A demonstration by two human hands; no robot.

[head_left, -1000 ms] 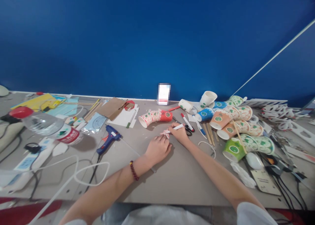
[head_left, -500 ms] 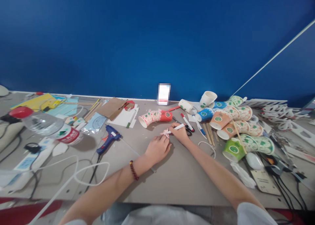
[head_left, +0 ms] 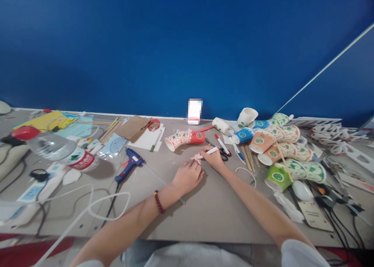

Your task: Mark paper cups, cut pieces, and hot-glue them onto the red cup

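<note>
Head camera view: at the far left, a plastic bottle (head_left: 52, 146) with a red cap lies on its side near a white power strip (head_left: 33, 193). Farther right, a blue glue gun (head_left: 130, 164) rests on the tabletop (head_left: 204, 216), with papers behind it. A red stack of cups (head_left: 182, 137) lies sideways just beyond the hands. The left hand (head_left: 188, 177) is nearly closed, palm down, its fingertips gathered at a small red-and-white piece (head_left: 196, 157) near the middle, in front of the red stack; how firmly they pinch it cannot be told. Beside it, the right hand (head_left: 214, 158) is closed round a white marker (head_left: 210, 150), slanted so that its lower end meets the piece. That contact suggests the left hand steadies while the right guides the marker, though no fresh mark can be made out. To the right lie another marker (head_left: 223, 144), dark-handled scissors (head_left: 225, 154), thin wooden sticks (head_left: 248, 158) and a spread of stacked orange cups (head_left: 261, 141) and green cups (head_left: 277, 177).
</note>
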